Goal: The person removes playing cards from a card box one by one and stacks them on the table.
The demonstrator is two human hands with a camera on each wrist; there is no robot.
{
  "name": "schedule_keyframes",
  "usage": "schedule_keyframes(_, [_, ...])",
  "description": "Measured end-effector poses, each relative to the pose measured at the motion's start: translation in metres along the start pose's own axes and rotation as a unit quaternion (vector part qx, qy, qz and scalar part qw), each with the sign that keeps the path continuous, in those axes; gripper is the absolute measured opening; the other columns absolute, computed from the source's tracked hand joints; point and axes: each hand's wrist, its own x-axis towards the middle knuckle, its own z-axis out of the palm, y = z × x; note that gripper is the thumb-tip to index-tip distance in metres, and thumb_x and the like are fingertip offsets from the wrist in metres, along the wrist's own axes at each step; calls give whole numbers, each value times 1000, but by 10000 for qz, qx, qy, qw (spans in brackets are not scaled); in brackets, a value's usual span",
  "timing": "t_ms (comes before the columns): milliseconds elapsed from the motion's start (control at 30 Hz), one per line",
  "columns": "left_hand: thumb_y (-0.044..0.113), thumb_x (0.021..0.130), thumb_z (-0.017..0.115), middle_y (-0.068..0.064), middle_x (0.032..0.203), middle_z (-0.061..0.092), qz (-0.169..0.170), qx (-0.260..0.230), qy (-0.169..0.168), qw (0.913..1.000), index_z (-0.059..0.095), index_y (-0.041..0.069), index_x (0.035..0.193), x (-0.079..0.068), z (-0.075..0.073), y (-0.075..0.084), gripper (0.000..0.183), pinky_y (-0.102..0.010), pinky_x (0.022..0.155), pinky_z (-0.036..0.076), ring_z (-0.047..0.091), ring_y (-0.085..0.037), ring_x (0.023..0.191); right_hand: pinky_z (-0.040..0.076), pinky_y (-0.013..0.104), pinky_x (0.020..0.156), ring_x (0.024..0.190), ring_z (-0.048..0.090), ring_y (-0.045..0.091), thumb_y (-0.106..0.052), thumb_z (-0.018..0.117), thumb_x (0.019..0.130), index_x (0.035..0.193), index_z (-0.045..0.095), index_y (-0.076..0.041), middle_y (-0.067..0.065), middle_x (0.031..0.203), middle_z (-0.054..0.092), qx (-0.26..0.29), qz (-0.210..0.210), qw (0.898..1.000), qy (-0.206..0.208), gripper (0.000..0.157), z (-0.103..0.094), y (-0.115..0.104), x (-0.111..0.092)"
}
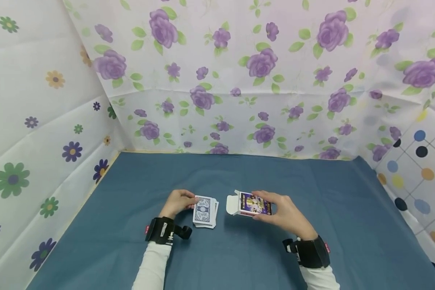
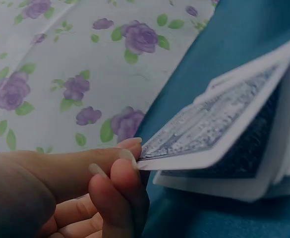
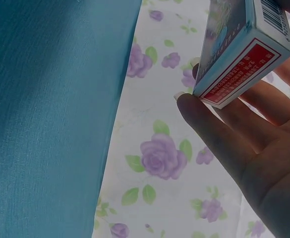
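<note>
A stack of playing cards [image 1: 204, 212] with blue patterned backs lies face down on the blue cloth, its edges slightly uneven. My left hand [image 1: 179, 202] pinches the upper left corner of the stack's top. In the left wrist view, the fingertips [image 2: 130, 157] grip a raised playing card [image 2: 209, 124], tilted up from the cards below; whether it is one card or a few, I cannot tell. To the right, my right hand [image 1: 283, 209] holds a purple card box [image 1: 254, 204] above the cloth, thumb and fingers on opposite edges. The box's white flap [image 1: 233, 204] hangs open toward the stack. Its inside is hidden.
Blue cloth [image 1: 210, 173] covers the table. A curtain with purple roses [image 1: 262, 63] hangs behind it, with flowered fabric [image 1: 14, 179] at the left and dotted fabric [image 1: 427, 174] at the right. Each wrist wears a black camera strap [image 1: 161, 230].
</note>
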Motion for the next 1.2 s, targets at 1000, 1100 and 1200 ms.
schedule_keyframes(1000, [18, 94, 62, -13, 75, 63, 1472, 1660, 960, 9703, 66, -2, 91, -36, 16, 29, 20, -38, 59, 46, 58, -28, 63, 51, 44, 88, 121, 59, 32, -28, 81, 79, 138, 55, -17, 12, 135, 59, -81, 15, 9999, -78, 66, 1, -5, 0])
schedule_keyframes(1100, [18, 94, 62, -12, 80, 65, 2106, 1340, 262, 9680, 68, 1, 93, -50, 30, 51, 18, -36, 63, 48, 60, -32, 69, 51, 45, 88, 122, 58, 33, -27, 81, 78, 138, 55, -17, 12, 135, 60, -66, 12, 9999, -88, 66, 1, -5, 0])
schedule_keyframes(1200, [19, 94, 63, -12, 81, 68, 2202, 989, -724, 9677, 71, 2, 94, -56, 46, 66, 19, -30, 62, 46, 61, -30, 70, 51, 45, 87, 124, 57, 33, -26, 81, 78, 137, 56, -15, 11, 135, 60, 64, -1, 9999, -116, 65, 2, -6, 1])
